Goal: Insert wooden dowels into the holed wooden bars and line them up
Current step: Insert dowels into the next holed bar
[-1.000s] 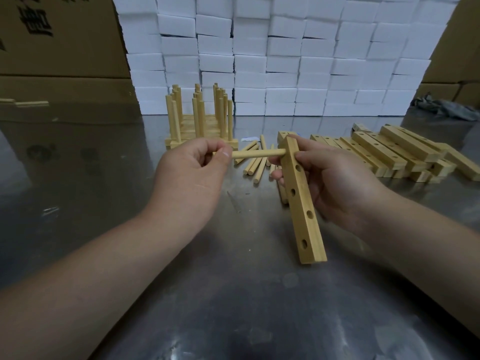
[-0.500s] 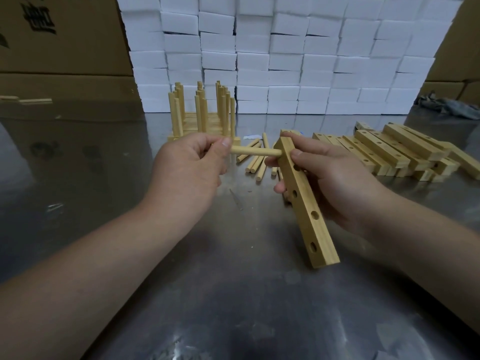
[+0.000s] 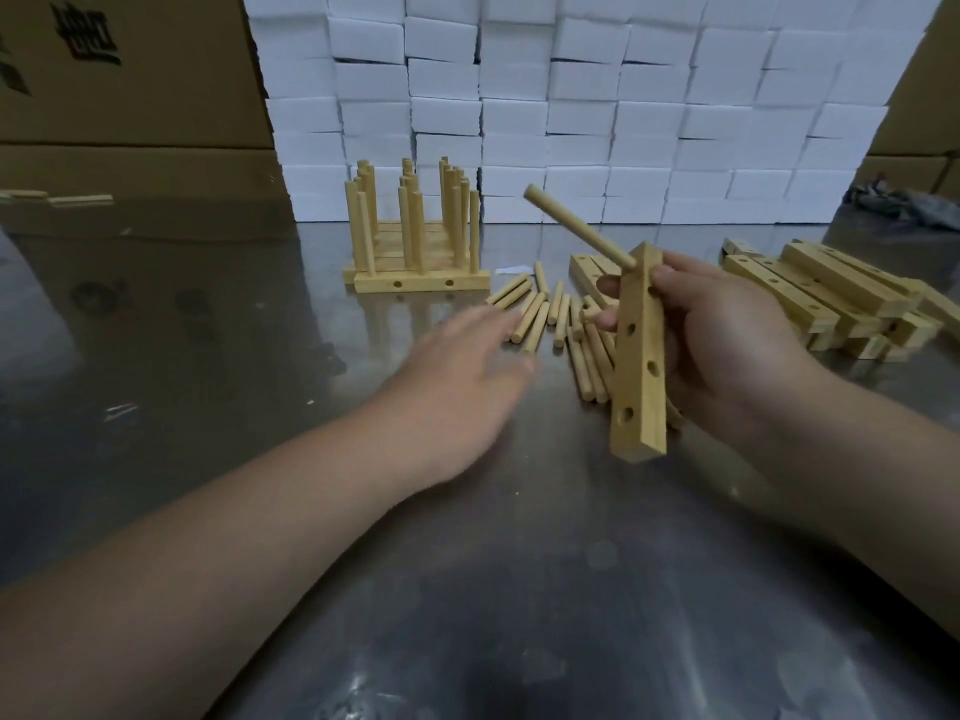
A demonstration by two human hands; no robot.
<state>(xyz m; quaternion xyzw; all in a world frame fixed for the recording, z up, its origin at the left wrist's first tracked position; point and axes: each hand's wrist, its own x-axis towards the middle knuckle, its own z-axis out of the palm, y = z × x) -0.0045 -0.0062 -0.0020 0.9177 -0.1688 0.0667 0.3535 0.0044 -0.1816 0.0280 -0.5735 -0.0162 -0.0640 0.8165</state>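
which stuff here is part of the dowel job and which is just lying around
Job: held bar with one dowel in it, in the right hand; left hand, open; loose dowels; finished bars; pile of empty bars.
Lying about: white boxes; cardboard cartons; dark cloth.

A shiny metal table ran from near to far, scuffed and throwing back dull reflections. Along its far edge stood a wall of white blocks, stacked in tidy rows right to the top of the view. On the far left sat big cardboard boxes with dark print; more cardboard on the far right. A dark crumpled cloth lay far right, and a small white scrap lay mid-table.
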